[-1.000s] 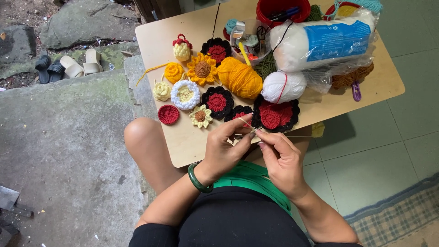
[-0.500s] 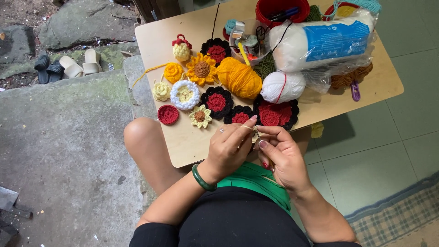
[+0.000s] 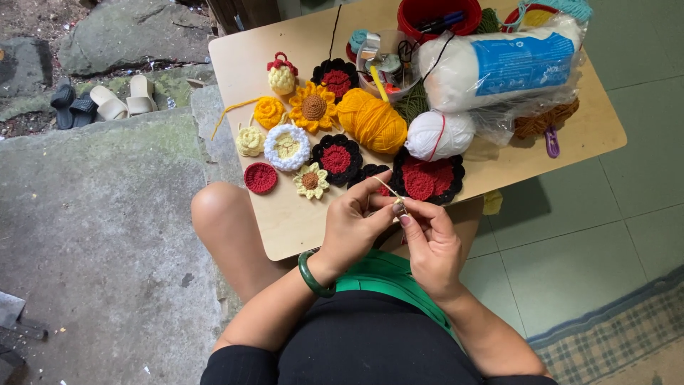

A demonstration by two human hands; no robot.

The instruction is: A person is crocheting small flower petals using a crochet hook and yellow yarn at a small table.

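The left hand (image 3: 356,221) and right hand (image 3: 427,239) meet at the near edge of the wooden table (image 3: 285,221), fingertips pinched shut on a small crochet piece (image 3: 397,207). The piece appears light, soft and limp; pinching it close to the working stitches suits it.

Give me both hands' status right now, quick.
Left hand: closed, fingers pinching a small crochet piece at the table edge.
Right hand: closed, fingertips pinched at the same piece; a hook cannot be made out.
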